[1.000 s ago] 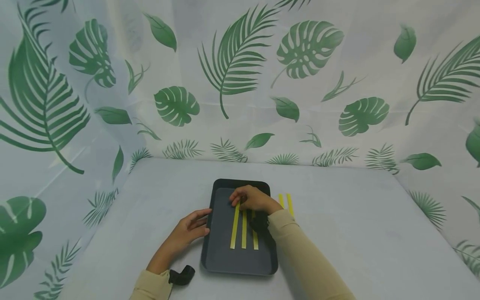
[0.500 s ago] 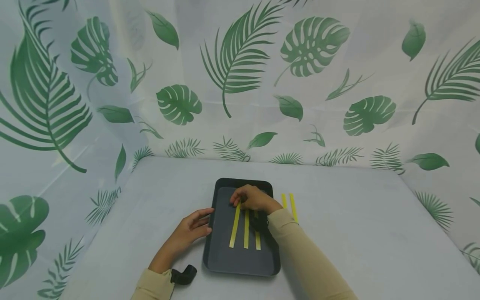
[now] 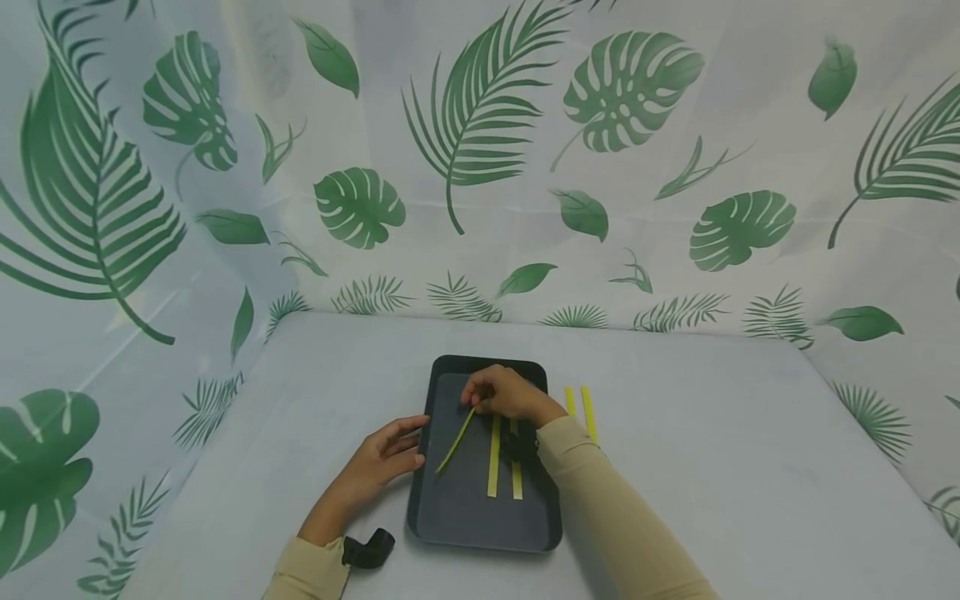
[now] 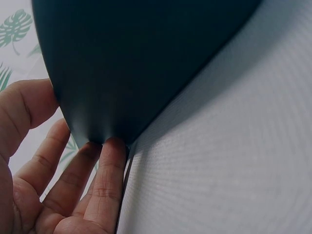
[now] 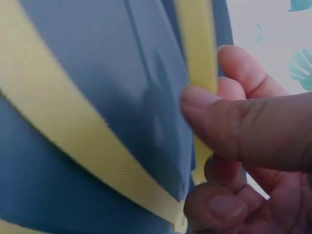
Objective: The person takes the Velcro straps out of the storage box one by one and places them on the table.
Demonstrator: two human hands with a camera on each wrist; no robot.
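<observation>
A dark grey rectangular tray lies on the white surface. My right hand is over its far half, pinching one end of a yellow ribbon between thumb and finger. In the head view that ribbon slants down to the left, turned edge-on. Two more yellow ribbons, one left and one right, lie lengthwise in the tray, partly covered by my right hand and wrist. Against the tray's left side rests my left hand; its fingertips touch the outer wall, without gripping.
Right of the tray, two yellow ribbons, one nearer it and one farther out, lie on the white table covering, partly behind my right sleeve. A leaf-printed curtain encloses the back and sides.
The near end of the pinched ribbon has lifted and swung left, away from the two ribbons beside it. My left hand keeps its place at the tray. The head view has shifted slightly.
</observation>
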